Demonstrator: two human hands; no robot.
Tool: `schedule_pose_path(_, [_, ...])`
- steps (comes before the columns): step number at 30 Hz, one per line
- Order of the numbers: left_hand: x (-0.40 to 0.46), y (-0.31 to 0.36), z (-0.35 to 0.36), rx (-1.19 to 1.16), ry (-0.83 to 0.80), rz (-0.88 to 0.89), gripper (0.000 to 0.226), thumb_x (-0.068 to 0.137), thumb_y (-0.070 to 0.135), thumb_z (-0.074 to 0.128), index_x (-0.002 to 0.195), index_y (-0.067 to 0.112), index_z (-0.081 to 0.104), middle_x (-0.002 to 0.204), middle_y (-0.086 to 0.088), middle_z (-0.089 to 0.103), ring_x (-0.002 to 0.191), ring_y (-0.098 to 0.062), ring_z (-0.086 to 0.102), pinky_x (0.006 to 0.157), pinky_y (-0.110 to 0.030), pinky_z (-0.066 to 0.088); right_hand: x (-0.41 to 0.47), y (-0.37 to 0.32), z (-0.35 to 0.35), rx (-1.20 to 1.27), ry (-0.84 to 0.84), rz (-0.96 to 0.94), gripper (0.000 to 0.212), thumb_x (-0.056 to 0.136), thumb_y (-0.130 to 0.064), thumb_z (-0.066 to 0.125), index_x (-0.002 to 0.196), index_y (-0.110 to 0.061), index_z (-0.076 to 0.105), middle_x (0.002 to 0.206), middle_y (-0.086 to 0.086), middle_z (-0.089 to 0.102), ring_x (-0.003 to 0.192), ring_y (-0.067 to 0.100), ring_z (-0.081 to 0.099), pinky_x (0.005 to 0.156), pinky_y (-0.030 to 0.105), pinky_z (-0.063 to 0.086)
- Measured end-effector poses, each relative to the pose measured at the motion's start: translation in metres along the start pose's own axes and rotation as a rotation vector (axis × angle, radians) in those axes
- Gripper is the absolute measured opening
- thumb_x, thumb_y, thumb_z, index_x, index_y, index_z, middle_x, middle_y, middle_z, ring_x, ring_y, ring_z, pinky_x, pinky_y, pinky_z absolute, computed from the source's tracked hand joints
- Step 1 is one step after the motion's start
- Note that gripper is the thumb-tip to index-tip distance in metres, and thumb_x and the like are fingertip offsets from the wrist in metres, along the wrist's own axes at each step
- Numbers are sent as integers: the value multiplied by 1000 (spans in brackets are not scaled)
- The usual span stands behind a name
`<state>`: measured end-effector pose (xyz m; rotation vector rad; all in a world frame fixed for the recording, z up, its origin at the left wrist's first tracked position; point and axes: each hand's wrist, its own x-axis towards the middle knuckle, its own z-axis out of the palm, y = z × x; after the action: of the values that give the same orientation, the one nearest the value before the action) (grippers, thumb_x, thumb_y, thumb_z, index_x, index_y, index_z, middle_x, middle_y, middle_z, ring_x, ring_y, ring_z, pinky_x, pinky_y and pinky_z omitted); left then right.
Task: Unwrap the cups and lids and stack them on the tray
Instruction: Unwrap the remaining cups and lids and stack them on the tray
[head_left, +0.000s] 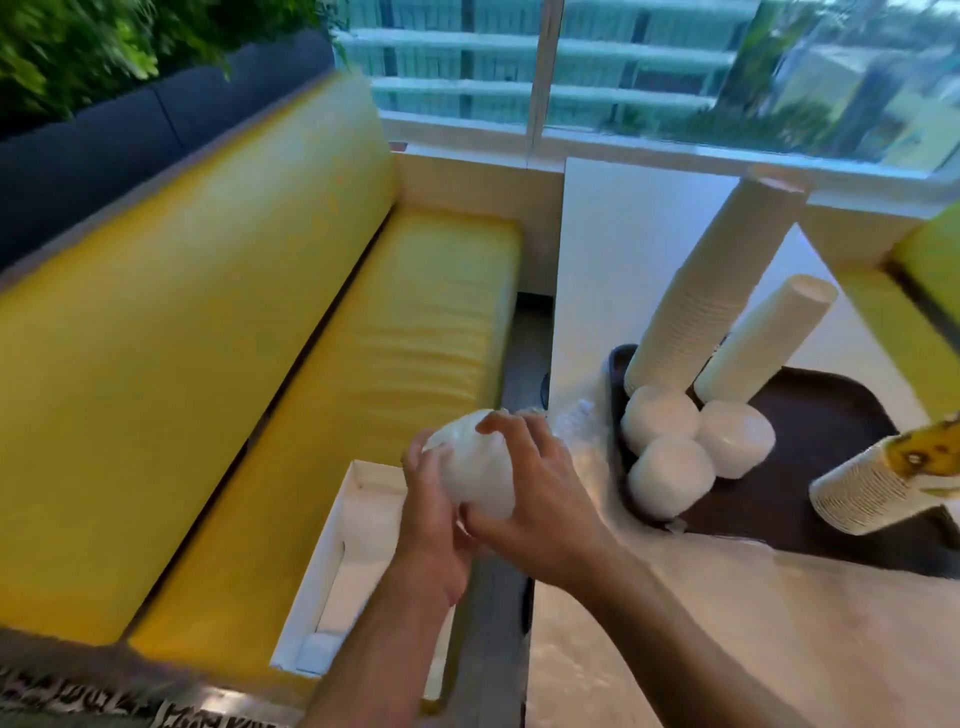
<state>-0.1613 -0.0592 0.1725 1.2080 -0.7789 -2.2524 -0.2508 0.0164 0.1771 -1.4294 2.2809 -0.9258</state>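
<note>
Both hands close on one white, plastic-wrapped stack of lids (475, 467): the left hand (431, 525) cups it from below to steady it, while the right hand (535, 499) curls over the top, thumb beneath, probably to work the wrap loose. It is held above the open white cardboard box (332, 566) on the yellow bench (260, 364). Unwrapped lid stacks (696, 447) and tall white cup stacks (717, 280) already stand on the dark brown tray (831, 415) on the white counter (613, 249).

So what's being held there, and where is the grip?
Both hands hold a wrapped stack of lids: left hand grips its underside, right hand its top and near end.
</note>
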Motion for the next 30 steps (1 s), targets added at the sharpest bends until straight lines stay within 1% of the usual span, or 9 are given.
schedule_pose_path(3, [-18,-4,22,-40,-92,-17,28,96,40,53,110,31,76,107,-10,77,95,-33,71,74,-42,54,-12,9,-34,117,56,38,98,59,-48,85,140,-38,31,128,-16,37,122,8,40,104,29,39])
schedule_pose_path(6, [-27,-14,37,-96,-170,14,38,95,29,47,124,27,70,120,-15,73,107,-38,70,76,-43,56,-25,19,-57,162,48,66,123,51,-55,91,148,-45,16,132,-22,26,129,2,33,108,20,35])
schedule_pose_path(9, [-34,-23,52,-127,-241,45,45,86,22,45,124,20,67,121,-15,71,102,-36,70,75,-42,57,-37,28,-76,221,24,81,134,51,-45,98,147,-52,6,132,-30,19,124,-11,29,92,-7,24])
schedule_pose_path(12, [-43,-30,64,-169,-327,60,44,74,22,46,111,21,70,111,-15,72,89,-33,72,69,-40,59,-49,34,-90,252,32,50,136,52,-38,99,144,-57,1,144,-28,13,122,-15,26,85,-12,24])
schedule_pose_path(14, [-50,-33,70,-190,-363,62,42,72,21,45,105,22,72,107,-15,73,84,-33,73,66,-40,59,-56,35,-98,235,41,10,133,52,-39,98,145,-58,4,155,-26,2,130,-14,17,91,-9,25])
schedule_pose_path(16, [-58,-36,76,-174,-369,76,42,72,21,46,103,24,74,109,-15,74,86,-33,73,66,-41,59,-64,35,-106,186,59,-34,126,53,-41,97,145,-58,12,158,-28,-9,134,-6,18,102,9,35])
schedule_pose_path(19, [-69,-41,90,-88,-347,136,49,77,29,54,123,25,69,123,-14,72,104,-33,72,79,-44,60,-71,34,-115,122,132,-39,110,57,-42,94,143,-56,27,157,-30,-12,126,-1,30,101,28,44])
schedule_pose_path(25, [-89,-58,110,175,-391,329,62,89,49,50,151,42,41,143,3,61,128,-16,61,105,-38,52,-73,45,-121,162,352,-78,97,66,-36,90,145,-44,35,148,-22,25,129,-8,33,102,24,44])
schedule_pose_path(30, [-93,-64,110,446,-400,406,69,88,69,40,152,60,19,160,9,37,142,-13,43,116,-44,41,-73,49,-127,178,451,-77,92,67,-41,90,137,-49,32,133,-27,43,123,11,50,97,46,54])
